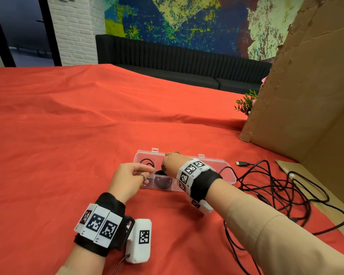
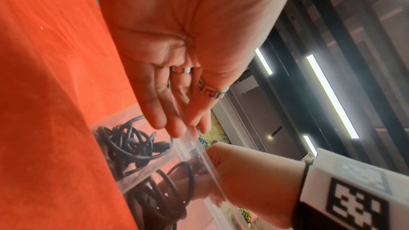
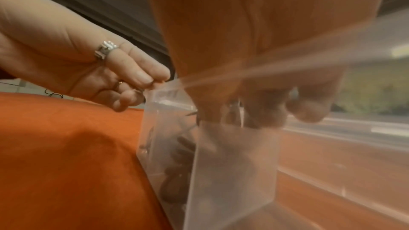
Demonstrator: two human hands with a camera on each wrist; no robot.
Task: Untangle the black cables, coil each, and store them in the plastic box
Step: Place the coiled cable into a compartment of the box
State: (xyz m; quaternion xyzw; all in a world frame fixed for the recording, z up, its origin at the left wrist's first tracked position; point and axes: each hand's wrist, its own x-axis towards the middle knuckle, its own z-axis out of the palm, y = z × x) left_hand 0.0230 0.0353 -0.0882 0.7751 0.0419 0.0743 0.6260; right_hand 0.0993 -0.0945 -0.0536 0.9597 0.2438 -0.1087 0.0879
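One plastic box (image 1: 225, 171), long axis left-right

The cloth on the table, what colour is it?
The cloth is plain red-orange, clearest in the head view.

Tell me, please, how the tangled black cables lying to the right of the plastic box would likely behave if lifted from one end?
The tangled black cables look thin and floppy, sprawling in loose loops on the red cloth, so they would probably sag. The crossing strands would likely drag along together. They seem light, and the free plug would probably dangle.
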